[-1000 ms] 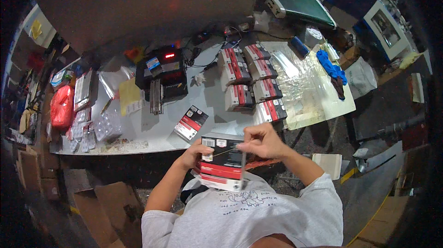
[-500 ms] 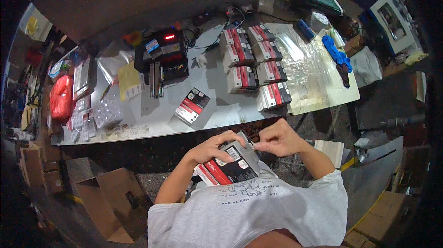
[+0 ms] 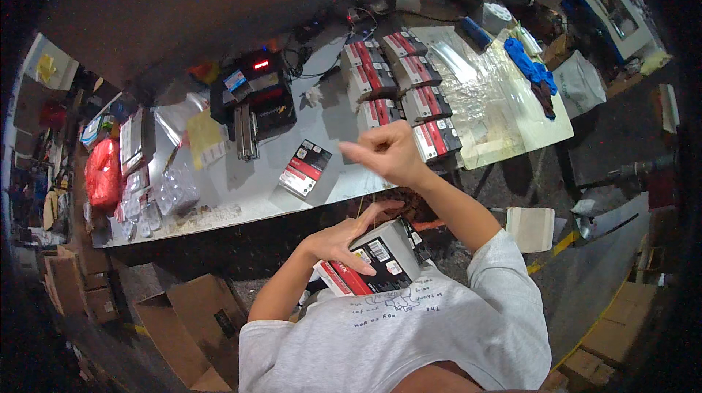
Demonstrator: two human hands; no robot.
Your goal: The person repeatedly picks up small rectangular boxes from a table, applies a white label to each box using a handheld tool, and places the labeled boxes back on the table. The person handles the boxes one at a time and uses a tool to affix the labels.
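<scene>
Against my body, my left hand (image 3: 344, 241) grips a thick bundle of flat cartons (image 3: 387, 258) in red, black and white, its thumb over the front and its fingers stretched along the far side. My right hand (image 3: 391, 153) is closed in a pinch above the table's front edge, apart from the bundle. Thin yellowish strands, like a stretched rubber band (image 3: 360, 207), run up from the bundle toward that hand; the pinched end is hidden. Beyond the hands, one more carton (image 3: 306, 168) of the same colours lies flat on the grey table (image 3: 256, 210).
Stacked cartons (image 3: 428, 104) stand in two rows behind my right hand. Left of them is a black device with a red display (image 3: 261, 65). A red plastic bag (image 3: 102, 174) and clear plastic packs (image 3: 175, 192) lie at the left. An open cardboard box (image 3: 183, 327) stands on the floor.
My right hand has moved up and left, away from the bundle, drawing out the thin strands. The fingers of my left hand have stretched out further; it still holds the bundle.
</scene>
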